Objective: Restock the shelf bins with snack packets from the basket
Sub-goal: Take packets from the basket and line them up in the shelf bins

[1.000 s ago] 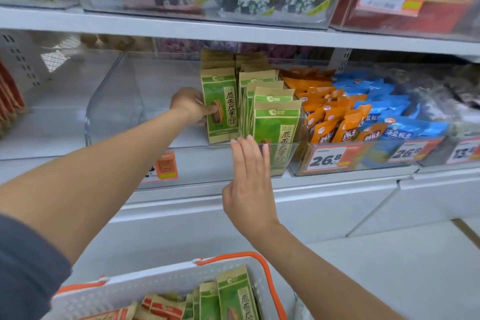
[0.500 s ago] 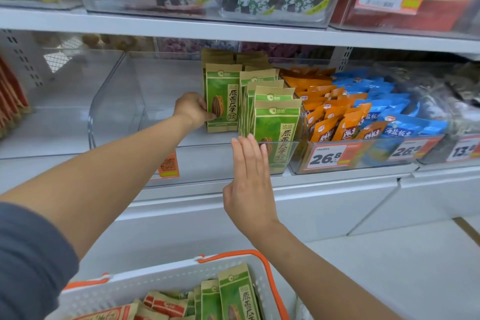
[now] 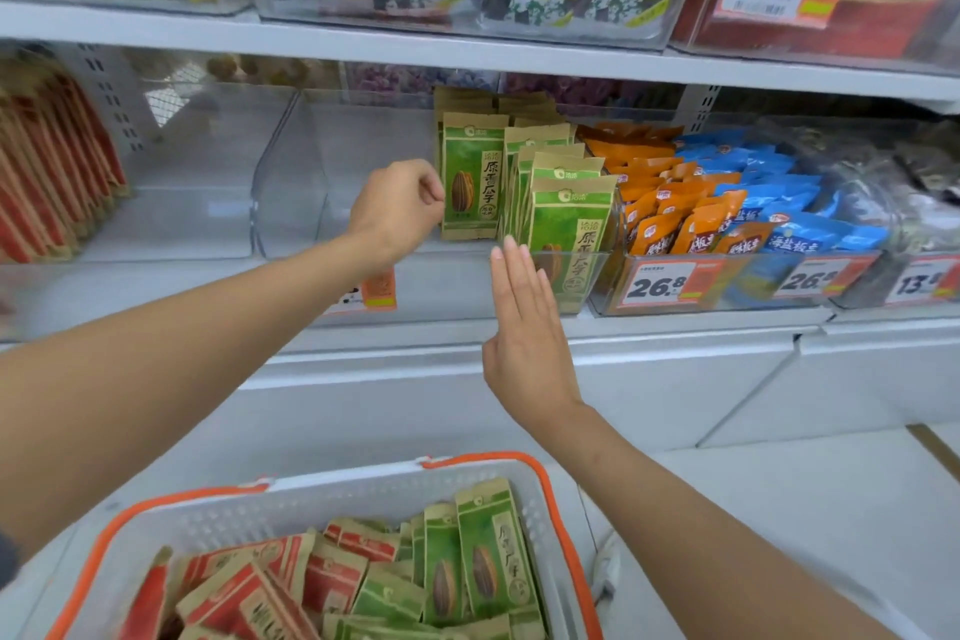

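Observation:
Green snack packets [image 3: 569, 229] stand in a row at the right end of a clear shelf bin [image 3: 363, 203]. One more green packet [image 3: 472, 177] stands upright at the row's left side. My left hand [image 3: 397, 208] is beside it, with curled thumb and fingertips meeting the packet's left edge. My right hand [image 3: 524, 322] is held flat with straight fingers, its fingertips at the bin's clear front wall in front of the first packet. Below, the white basket with an orange rim [image 3: 363, 499] holds green packets [image 3: 488, 566] and red ones [image 3: 291, 582].
Orange packets [image 3: 670, 203] and blue packets [image 3: 800, 224] fill the bins to the right, with price tags on their fronts. Red packets [image 3: 47, 172] stand in the far left bin. An upper shelf [image 3: 467, 47] with boxed goods hangs above. The floor lies at the lower right.
My left hand has slid off the face of the green packet to its left edge, and the packet stands further back in the bin. My right hand has stayed in place.

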